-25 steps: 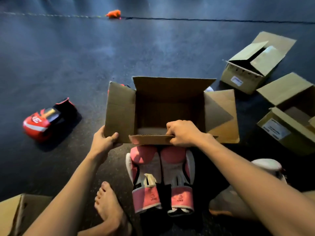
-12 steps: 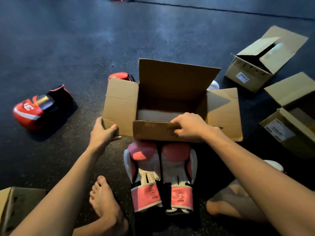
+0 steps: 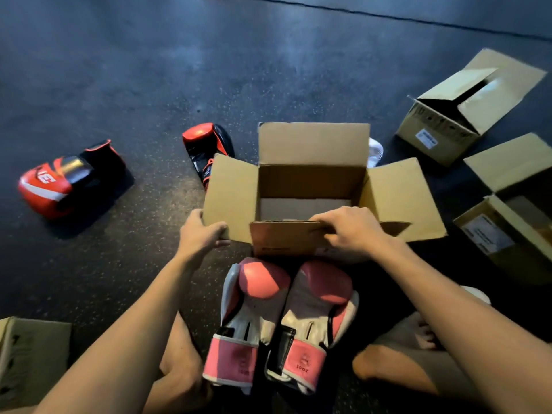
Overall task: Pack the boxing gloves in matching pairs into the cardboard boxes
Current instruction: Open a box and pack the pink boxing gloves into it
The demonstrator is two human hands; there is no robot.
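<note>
Pink boxing gloves (image 3: 286, 321) lie side by side on the floor, just beside the open cardboard box (image 3: 313, 144); padded, soft and light by the look, they are best taken by the cuffs. The left hand (image 3: 200, 237) pinches its left flap, while the right hand (image 3: 349, 231) curls over the near flap. A white thing (image 3: 375, 150) behind the box is mostly hidden.

Near flap (image 3: 283, 239) farther down, outward.

a gym: dark speckled rubber floor (image 3: 149, 70); boxing gloves (image 3: 68, 177) lying about
</note>
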